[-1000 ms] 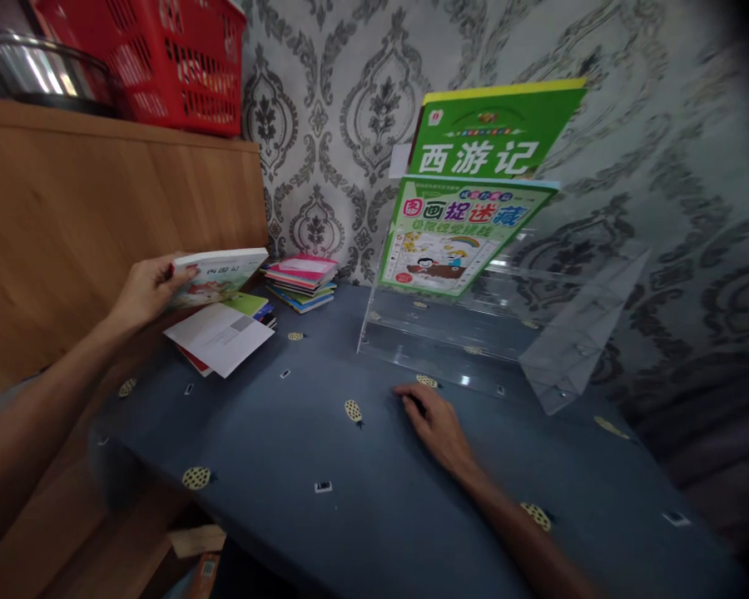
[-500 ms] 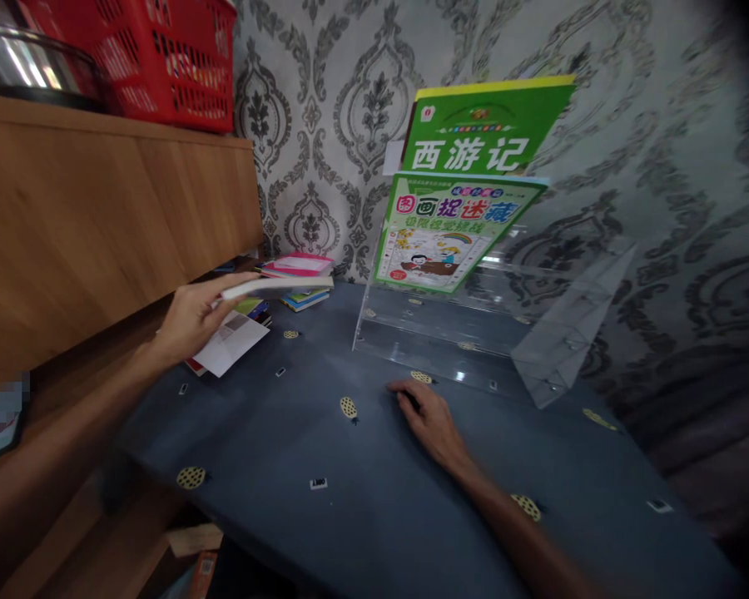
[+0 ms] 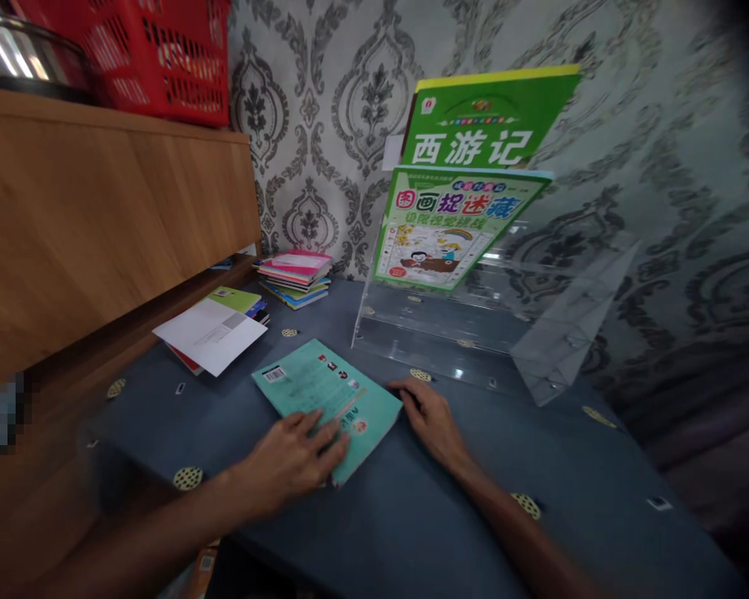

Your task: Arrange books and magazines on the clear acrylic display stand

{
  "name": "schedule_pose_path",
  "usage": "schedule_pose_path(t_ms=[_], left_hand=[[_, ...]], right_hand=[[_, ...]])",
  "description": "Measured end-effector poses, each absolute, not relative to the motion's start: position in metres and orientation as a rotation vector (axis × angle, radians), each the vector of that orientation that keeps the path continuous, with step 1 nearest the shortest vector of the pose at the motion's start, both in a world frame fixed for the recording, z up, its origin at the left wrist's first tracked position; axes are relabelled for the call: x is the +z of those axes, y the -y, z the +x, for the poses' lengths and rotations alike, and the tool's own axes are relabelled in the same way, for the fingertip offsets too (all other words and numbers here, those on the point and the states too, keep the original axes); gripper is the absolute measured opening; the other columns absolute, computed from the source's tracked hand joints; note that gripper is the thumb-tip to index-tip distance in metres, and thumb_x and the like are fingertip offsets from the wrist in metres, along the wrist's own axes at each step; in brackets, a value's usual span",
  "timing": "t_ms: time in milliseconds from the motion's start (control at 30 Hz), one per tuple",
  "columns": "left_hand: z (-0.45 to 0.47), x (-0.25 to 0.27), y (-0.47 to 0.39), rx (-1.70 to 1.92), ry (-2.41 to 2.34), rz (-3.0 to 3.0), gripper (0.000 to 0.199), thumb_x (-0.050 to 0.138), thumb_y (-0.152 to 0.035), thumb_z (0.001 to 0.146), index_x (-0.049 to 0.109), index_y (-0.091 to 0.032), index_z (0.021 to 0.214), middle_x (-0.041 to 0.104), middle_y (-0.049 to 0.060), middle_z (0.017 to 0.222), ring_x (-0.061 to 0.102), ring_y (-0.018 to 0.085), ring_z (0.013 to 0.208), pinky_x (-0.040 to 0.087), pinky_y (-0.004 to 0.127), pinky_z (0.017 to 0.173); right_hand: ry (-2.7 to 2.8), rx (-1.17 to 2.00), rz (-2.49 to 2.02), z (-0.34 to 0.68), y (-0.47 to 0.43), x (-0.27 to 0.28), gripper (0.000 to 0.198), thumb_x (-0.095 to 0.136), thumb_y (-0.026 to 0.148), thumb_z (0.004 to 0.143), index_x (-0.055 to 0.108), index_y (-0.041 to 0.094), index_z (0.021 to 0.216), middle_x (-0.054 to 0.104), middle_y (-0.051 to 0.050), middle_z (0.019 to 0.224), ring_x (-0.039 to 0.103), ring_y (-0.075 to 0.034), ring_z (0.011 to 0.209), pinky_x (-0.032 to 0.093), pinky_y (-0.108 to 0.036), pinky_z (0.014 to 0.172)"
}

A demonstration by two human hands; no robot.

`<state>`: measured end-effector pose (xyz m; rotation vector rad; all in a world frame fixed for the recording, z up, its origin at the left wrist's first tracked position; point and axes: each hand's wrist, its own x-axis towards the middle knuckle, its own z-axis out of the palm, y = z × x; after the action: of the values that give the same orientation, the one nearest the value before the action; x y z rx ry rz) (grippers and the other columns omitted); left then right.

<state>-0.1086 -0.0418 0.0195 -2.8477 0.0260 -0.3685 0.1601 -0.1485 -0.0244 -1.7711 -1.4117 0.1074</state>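
A flat turquoise paperback book (image 3: 305,387) is laid on the dark blue cloth-covered table (image 3: 387,532), left of the tiered clear plastic rack (image 3: 567,333), in which two thin green paper books (image 3: 437,241) are stood; behind it, leftward, two multicoloured book piles (image 3: 296,270) are set.

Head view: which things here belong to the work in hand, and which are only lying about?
Likely part of the work:
teal book, under the left hand
clear stand, holding two green books
pink-topped book stack
white-topped book stack

Just lying about, it seems:
red basket, on the wooden cabinet
metal bowl, beside the basket
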Motion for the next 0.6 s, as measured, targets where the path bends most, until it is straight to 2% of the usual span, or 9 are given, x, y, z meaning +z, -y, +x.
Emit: schedule_pose_path(t_ms=[67, 133, 167, 233, 300, 400, 500, 600], left_hand=[[-0.112, 0.02, 0.039, -0.296, -0.086, -2.941, 0.044, 0.048, -0.055, 0.097, 0.061, -0.038, 0.136, 0.07, 0.001, 0.131, 0.066, 0.025, 0.12, 0.061, 0.037, 0.088], [-0.123, 0.025, 0.022, -0.24, -0.08, -3.047, 0.048, 0.047, -0.058, 0.097, 0.057, -0.037, 0.139, 0.067, 0.001, 0.137, 0.062, 0.022, 0.127, 0.057, 0.037, 0.099], [-0.131, 0.028, 0.009, -0.235, -0.013, -3.074, 0.046, 0.046, -0.051, 0.099, 0.054, -0.034, 0.142, 0.065, 0.002, 0.14, 0.059, 0.021, 0.131, 0.052, 0.038, 0.106], [-0.152, 0.034, -0.021, -0.302, 0.283, -2.972, 0.044, 0.043, -0.031, 0.101, 0.051, -0.032, 0.144, 0.056, 0.005, 0.149, 0.05, 0.026, 0.14, 0.042, 0.052, 0.114], [-0.176, 0.038, -0.051, -0.306, 0.609, -2.795, 0.055, 0.043, -0.015, 0.094, 0.048, -0.027, 0.148, 0.045, 0.011, 0.157, 0.039, 0.034, 0.147, 0.034, 0.065, 0.115], [-0.204, 0.042, -0.083, -0.248, 0.903, -2.621, 0.064, 0.043, -0.013, 0.088, 0.043, -0.016, 0.152, 0.039, 0.022, 0.158, 0.035, 0.042, 0.147, 0.036, 0.071, 0.108], [-0.213, 0.053, -0.097, -0.176, 1.067, -2.654, 0.056, 0.033, -0.023, 0.097, 0.046, -0.015, 0.15, 0.052, 0.023, 0.149, 0.049, 0.041, 0.138, 0.047, 0.062, 0.101], [-0.209, 0.073, -0.102, -0.138, 1.261, -2.67, 0.053, 0.023, -0.032, 0.102, 0.054, -0.021, 0.144, 0.067, 0.019, 0.132, 0.069, 0.039, 0.112, 0.057, 0.051, 0.081]], right_hand=[[1.407, 0.106, -1.772, 0.16, 0.149, -0.024, 0.029, 0.043, 0.029, 0.094, 0.072, 0.023, 0.098, 0.075, -0.008, 0.098, 0.07, -0.025, 0.093, 0.056, -0.041, 0.085], [1.413, 0.11, -1.771, 0.16, 0.149, -0.024, 0.029, 0.043, 0.029, 0.094, 0.071, 0.024, 0.098, 0.075, -0.007, 0.098, 0.07, -0.024, 0.092, 0.056, -0.041, 0.085], [1.418, 0.116, -1.772, 0.16, 0.149, -0.024, 0.029, 0.043, 0.029, 0.094, 0.071, 0.024, 0.098, 0.075, -0.007, 0.098, 0.07, -0.024, 0.093, 0.056, -0.041, 0.085], [1.423, 0.126, -1.777, 0.16, 0.149, -0.024, 0.029, 0.043, 0.029, 0.094, 0.071, 0.024, 0.098, 0.075, -0.008, 0.098, 0.07, -0.025, 0.094, 0.055, -0.041, 0.085], [1.425, 0.131, -1.779, 0.16, 0.148, -0.025, 0.029, 0.043, 0.029, 0.094, 0.072, 0.023, 0.098, 0.075, -0.008, 0.099, 0.07, -0.025, 0.094, 0.055, -0.042, 0.086], [1.436, 0.131, -1.774, 0.16, 0.148, -0.024, 0.03, 0.043, 0.029, 0.095, 0.072, 0.022, 0.098, 0.075, -0.009, 0.099, 0.07, -0.026, 0.094, 0.056, -0.042, 0.085], [1.444, 0.134, -1.774, 0.159, 0.149, -0.022, 0.029, 0.043, 0.029, 0.095, 0.071, 0.023, 0.099, 0.075, -0.009, 0.099, 0.071, -0.025, 0.093, 0.056, -0.042, 0.083], [1.449, 0.131, -1.776, 0.159, 0.149, -0.021, 0.029, 0.043, 0.028, 0.095, 0.071, 0.022, 0.099, 0.075, -0.009, 0.099, 0.07, -0.026, 0.093, 0.056, -0.042, 0.084]])
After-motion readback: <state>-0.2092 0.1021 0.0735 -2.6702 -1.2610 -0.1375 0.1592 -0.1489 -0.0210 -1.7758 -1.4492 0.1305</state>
